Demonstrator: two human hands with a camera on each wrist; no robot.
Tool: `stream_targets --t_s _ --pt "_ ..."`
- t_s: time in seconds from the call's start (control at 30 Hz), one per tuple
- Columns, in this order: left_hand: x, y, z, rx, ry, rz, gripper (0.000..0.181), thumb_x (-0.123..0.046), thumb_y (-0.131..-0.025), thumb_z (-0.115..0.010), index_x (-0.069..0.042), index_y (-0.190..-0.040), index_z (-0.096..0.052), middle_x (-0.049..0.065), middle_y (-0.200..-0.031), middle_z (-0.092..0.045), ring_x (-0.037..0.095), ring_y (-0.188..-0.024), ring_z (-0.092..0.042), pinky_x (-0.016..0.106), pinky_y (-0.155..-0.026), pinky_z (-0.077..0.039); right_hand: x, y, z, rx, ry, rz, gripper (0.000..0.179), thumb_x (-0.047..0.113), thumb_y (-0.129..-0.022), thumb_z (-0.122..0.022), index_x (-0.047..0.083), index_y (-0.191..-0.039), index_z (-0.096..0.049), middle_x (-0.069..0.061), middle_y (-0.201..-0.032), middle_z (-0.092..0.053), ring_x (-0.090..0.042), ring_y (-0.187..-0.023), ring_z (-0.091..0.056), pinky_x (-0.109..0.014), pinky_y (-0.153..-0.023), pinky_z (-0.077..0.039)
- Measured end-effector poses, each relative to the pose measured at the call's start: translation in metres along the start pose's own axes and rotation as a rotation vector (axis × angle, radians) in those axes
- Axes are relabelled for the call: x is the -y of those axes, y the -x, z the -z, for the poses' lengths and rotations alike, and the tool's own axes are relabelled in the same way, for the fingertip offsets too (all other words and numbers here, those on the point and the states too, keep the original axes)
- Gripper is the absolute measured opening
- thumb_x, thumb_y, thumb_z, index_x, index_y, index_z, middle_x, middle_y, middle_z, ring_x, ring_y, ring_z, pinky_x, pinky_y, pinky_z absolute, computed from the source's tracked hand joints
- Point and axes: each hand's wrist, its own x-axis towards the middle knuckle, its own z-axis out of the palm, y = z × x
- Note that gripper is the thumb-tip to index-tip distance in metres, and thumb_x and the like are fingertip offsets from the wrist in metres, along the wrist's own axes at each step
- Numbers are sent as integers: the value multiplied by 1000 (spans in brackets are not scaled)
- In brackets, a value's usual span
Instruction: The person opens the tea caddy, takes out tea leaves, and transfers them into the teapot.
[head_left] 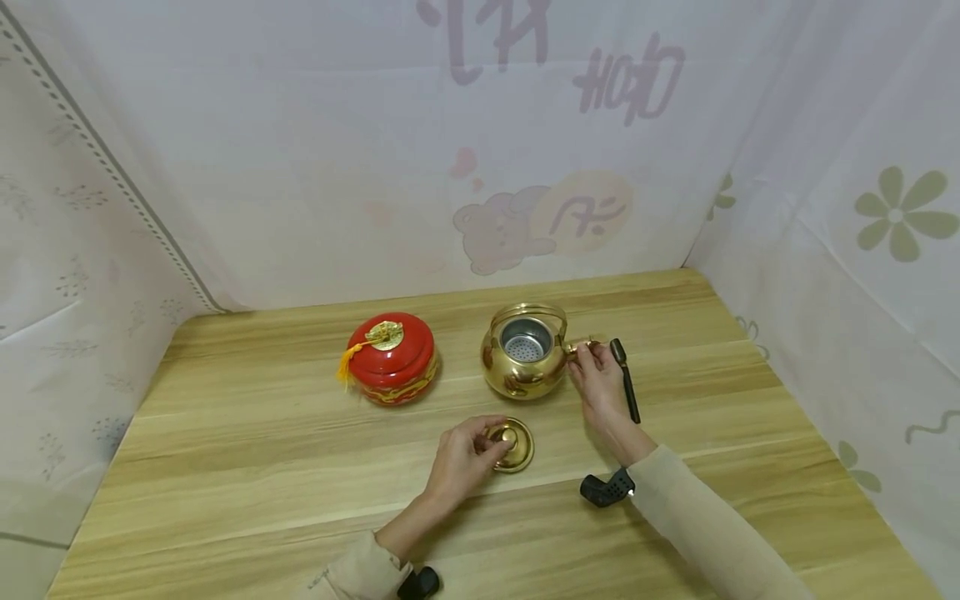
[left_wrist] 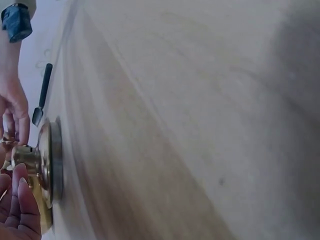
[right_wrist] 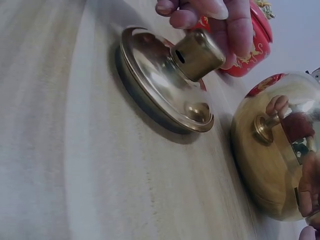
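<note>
A gold lid (head_left: 522,458) with a round knob (right_wrist: 200,56) lies flat on the table. My left hand (head_left: 459,460) hovers around the knob, thumb and fingers loosely bent and apart; the left wrist view shows the fingertips (left_wrist: 24,182) close beside it. Behind the lid stands a gold teapot (head_left: 517,379), uncovered, with a perforated metal strainer (head_left: 527,340) in its mouth. My right hand (head_left: 600,385) pinches the teapot's spout, at the pot's right side. Only part of this hand shows at the right edge of the right wrist view.
Left of the teapot is a red lidded jar (head_left: 392,358) with a gold ornament and yellow tassel. A black tea scoop (head_left: 628,385) lies just right of my right hand. Patterned cloth (head_left: 337,167) stands behind and beside the wooden table (head_left: 247,467).
</note>
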Motion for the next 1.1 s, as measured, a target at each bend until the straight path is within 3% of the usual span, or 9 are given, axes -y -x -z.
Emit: stream_targets --t_s 0.23,0.47,0.67,0.8,1.1 --pt "-4 0 8 -25 19 -10 30 -9 -80 -73 0 -108 -68 11 -92 -71 9 -63 -62 17 -52 -50 2 12 7 -30 -26 10 44 15 -100 -43 -3 -139 -31 -7 -116 -46 -11 -106 -53 -29 -106 -40" --pt "-6 2 14 -45 34 -6 30 -7 -80 -73 2 -109 -67 15 -91 -71 13 -64 -64 18 -53 -52 5 27 10 -49 -83 23 43 15 -101 -42 -2 -139 -30 -12 -125 -44 -22 -119 -47 -26 -104 -41" --pt "-9 3 21 -68 52 33 30 -8 -80 -74 0 -109 -68 13 -94 -71 10 -66 -63 20 -57 -52 8 41 9 -87 -132 55 35 17 -100 -42 1 -131 -38 -3 -108 -49 -12 -103 -50 -20 -96 -46" --pt "-9 5 29 -101 53 17 30 -8 -79 -74 0 -108 -68 14 -100 -71 10 -68 -65 21 -59 -54 11 52 4 -95 -177 94 23 15 -99 -45 5 -120 -45 0 -99 -51 -9 -93 -52 -18 -89 -49" --pt "-10 5 59 -201 61 24 29 -5 -81 -72 -1 -109 -68 15 -105 -69 10 -71 -64 20 -61 -52 19 68 -16 -17 -202 133 21 16 -99 -47 4 -115 -47 0 -95 -54 -10 -91 -54 -22 -88 -50"
